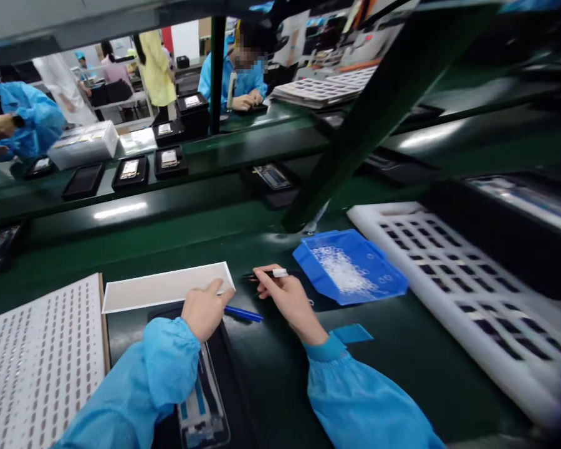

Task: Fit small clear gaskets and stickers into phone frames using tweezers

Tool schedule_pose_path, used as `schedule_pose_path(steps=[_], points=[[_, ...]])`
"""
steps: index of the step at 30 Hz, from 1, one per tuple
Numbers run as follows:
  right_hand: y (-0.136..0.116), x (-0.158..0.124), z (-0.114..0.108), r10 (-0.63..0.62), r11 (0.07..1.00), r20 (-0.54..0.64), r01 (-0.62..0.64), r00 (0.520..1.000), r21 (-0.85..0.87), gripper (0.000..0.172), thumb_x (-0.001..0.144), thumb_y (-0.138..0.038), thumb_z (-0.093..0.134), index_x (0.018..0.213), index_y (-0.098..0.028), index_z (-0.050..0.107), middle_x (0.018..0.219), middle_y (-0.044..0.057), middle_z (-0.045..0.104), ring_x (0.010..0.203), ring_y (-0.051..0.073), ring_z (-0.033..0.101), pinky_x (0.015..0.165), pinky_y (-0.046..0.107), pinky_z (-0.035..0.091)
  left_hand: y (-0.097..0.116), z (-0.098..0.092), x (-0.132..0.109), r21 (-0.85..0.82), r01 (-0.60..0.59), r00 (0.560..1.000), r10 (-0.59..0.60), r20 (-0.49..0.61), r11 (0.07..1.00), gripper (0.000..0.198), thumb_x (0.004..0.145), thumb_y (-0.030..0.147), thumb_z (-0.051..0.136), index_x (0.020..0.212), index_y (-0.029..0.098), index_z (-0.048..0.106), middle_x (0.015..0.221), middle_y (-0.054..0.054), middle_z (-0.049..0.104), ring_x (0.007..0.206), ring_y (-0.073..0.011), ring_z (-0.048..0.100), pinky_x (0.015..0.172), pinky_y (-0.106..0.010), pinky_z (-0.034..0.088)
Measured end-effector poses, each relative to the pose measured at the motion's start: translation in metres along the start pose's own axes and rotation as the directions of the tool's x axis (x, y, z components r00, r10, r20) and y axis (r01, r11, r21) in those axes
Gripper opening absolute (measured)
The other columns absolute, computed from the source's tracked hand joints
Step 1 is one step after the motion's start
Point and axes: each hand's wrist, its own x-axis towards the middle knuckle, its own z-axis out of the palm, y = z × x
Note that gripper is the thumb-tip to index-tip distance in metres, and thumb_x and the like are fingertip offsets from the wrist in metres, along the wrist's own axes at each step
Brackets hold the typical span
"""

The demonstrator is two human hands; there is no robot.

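Note:
My left hand (204,310) rests at the right end of a long beige card with a white border (154,288). Its thumb and index finger are apart on the card, and the other fingers are hidden beneath the hand. My right hand (287,298) is closed around black tweezers with a white band (279,272), their tips pointing left towards the card. A thin blue stick (245,313) lies beside my left hand, one end hidden by it. Below my left wrist is an opened phone body (204,405) in a black tray (236,380), partly covered by the sleeve.
A blue bin (308,259) of small white rings (343,271) stands right of my hands. A white foam tray with dark parts (442,268) is farther right, a white perforated board (42,362) at left. A slanted green post (355,131) crosses ahead. Co-workers sit across the bench.

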Motion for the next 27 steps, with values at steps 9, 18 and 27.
schedule_pose_path(steps=[9,18,27], points=[[0.007,0.001,0.014,-0.008,0.995,-0.029,0.005,1.000,-0.101,0.056,0.067,-0.070,0.072,0.080,-0.018,0.055,0.064,0.006,0.065,0.064,0.024,0.068,0.050,0.026,0.053,-0.001,0.000,0.001,0.016,-0.048,0.999,0.047,0.025,0.999,0.042,0.096,0.022,0.042,0.138,0.028,0.043,0.139,-0.013,0.047,0.082,-0.0188,0.069,0.068,-0.033,0.055],[0.010,0.001,0.014,-0.025,0.985,-0.029,0.020,0.999,-0.172,0.052,0.069,-0.069,0.070,0.078,-0.020,0.056,0.065,0.006,0.067,0.064,0.026,0.068,0.055,0.031,0.054,0.001,-0.003,0.000,0.020,-0.055,0.998,0.055,0.025,0.998,0.041,0.096,0.021,0.043,0.136,0.028,0.044,0.135,-0.014,0.049,0.078,-0.0180,0.069,0.065,-0.032,0.054],[0.010,0.000,0.013,-0.030,0.978,-0.007,0.028,1.000,-0.205,0.048,0.071,-0.066,0.068,0.076,-0.020,0.056,0.066,0.006,0.067,0.066,0.027,0.068,0.059,0.033,0.054,0.000,-0.001,0.001,0.011,-0.057,0.998,0.056,0.020,0.998,0.041,0.096,0.021,0.042,0.136,0.029,0.044,0.135,-0.013,0.050,0.077,-0.0180,0.068,0.064,-0.032,0.054]])
